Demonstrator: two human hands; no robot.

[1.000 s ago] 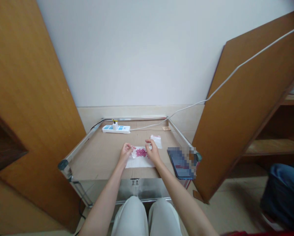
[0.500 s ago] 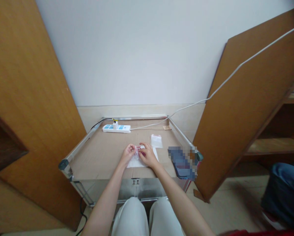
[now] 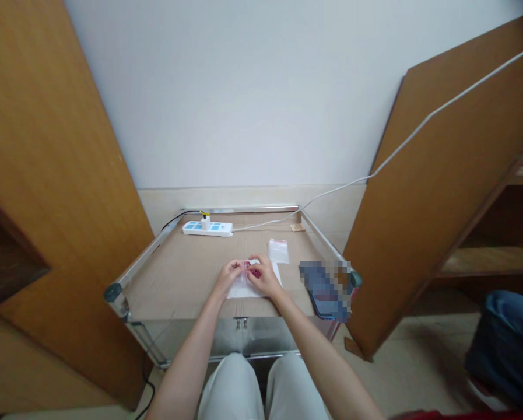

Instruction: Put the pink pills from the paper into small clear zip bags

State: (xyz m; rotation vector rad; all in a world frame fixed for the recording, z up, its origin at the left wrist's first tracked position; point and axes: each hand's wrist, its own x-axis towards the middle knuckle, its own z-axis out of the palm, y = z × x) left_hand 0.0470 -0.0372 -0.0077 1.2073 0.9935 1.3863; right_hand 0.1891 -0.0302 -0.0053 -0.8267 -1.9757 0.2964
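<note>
Low over a white sheet of paper [image 3: 241, 291], both my hands are close together. My left hand [image 3: 228, 276] pinches a small clear zip bag [image 3: 244, 276] with a pinkish-red strip along its edge. At the bag's other side, my right hand [image 3: 265, 279] has its fingers curled round a small dark red thing with a beaded look [image 3: 255, 272]. Whether the red thing is partly inside the bag, I cannot tell; the fingers hide much of it. Just beyond my right hand lies a clear plastic bag [image 3: 279, 251], flat on the cardboard-covered table [image 3: 169, 286].
A white power strip [image 3: 207, 229] with a plug in it sits at the back left, its white cable running right. A dark, partly blurred phone-like object [image 3: 325, 291] lies at the right edge. Wooden panels [image 3: 392, 216] flank the table. Another person's leg [image 3: 506, 344] shows at right.
My hands have shifted slightly around the bag. More of the dark red thing and the bag's red strip now shows between my fingers.
</note>
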